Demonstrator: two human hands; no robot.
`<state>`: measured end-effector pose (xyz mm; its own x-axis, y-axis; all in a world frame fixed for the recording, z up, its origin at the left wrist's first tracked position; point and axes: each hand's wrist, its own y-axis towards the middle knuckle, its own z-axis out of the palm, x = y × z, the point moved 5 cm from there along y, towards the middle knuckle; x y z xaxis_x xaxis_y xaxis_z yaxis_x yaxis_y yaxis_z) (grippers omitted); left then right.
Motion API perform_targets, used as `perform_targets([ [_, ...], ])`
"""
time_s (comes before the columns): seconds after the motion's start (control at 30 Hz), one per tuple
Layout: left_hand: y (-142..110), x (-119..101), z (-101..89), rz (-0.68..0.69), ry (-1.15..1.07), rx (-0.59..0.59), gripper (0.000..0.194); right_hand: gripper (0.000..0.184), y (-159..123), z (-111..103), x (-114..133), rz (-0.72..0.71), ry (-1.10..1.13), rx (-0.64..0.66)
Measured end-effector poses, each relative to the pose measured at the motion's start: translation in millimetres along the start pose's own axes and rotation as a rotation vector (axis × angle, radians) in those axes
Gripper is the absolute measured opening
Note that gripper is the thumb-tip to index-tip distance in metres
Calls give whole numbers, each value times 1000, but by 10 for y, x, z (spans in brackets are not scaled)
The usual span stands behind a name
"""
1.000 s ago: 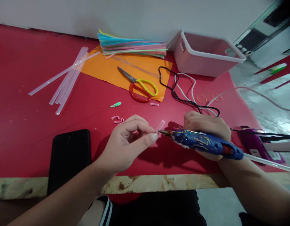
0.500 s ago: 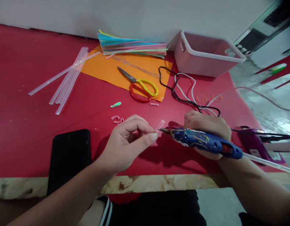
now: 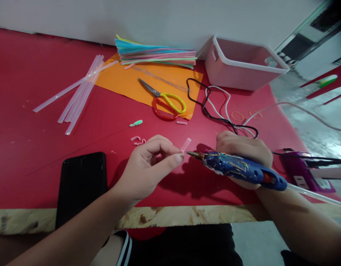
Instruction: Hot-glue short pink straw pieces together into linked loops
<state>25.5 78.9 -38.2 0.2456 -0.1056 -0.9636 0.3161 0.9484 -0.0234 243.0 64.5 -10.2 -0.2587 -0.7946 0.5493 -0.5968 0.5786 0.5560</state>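
Note:
My left hand (image 3: 151, 168) is closed, thumb and forefinger pinching a short piece of pink pipe cleaner (image 3: 186, 144) that sticks up from the fingertips. My right hand (image 3: 244, 153) wraps round a blue hot glue gun (image 3: 234, 166), its body smeared with dried glue. The gun's nozzle points left, a small gap from the pink piece. A clear glue stick (image 3: 316, 194) protrudes from its back end. On the red table beyond my left hand lie curled pink bits (image 3: 137, 140), another short pink piece (image 3: 182, 123) and a green twisted piece on a thin wire (image 3: 136, 123).
Scissors (image 3: 170, 105) rest on an orange sheet (image 3: 115, 83), below a bundle of coloured pipe cleaners (image 3: 156, 53). Clear glue sticks (image 3: 82, 92) lie left, a black phone (image 3: 82, 184) near the front edge. Cords (image 3: 228, 118), a pink bin (image 3: 237, 72) and a purple device (image 3: 303, 171) occupy the right.
My left hand has drawn slightly left with the pink piece. The nozzle, which touched or nearly touched that piece, now stands apart from it.

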Motion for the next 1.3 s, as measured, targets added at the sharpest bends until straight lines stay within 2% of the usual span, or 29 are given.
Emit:
perform_targets([
  [0.27, 5, -38, 26, 11, -37, 25, 15, 15, 12, 26, -20, 4, -50, 22],
  [0.4, 6, -5, 39, -31, -112, 76, 15, 20, 12, 26, -23, -1, -29, 7],
  [0.57, 11, 19, 49, -82, -206, 114, 15, 10, 15, 38, -12, 23, -40, 21],
  [0.67, 8, 19, 56, -94, -217, 133, 15, 13, 20, 23, -8, 23, -40, -3],
  [0.83, -5, 21, 54, -94, -227, 133, 15, 13, 28, 18, -11, 16, -56, 41],
  [1.1, 1, 22, 45, -75, -237, 131, 13, 11, 4, 11, -33, 12, -27, -4],
  [1.3, -1, 30, 44, -76, -219, 117, 14, 17, -13, 10, -50, 11, -17, 6],
])
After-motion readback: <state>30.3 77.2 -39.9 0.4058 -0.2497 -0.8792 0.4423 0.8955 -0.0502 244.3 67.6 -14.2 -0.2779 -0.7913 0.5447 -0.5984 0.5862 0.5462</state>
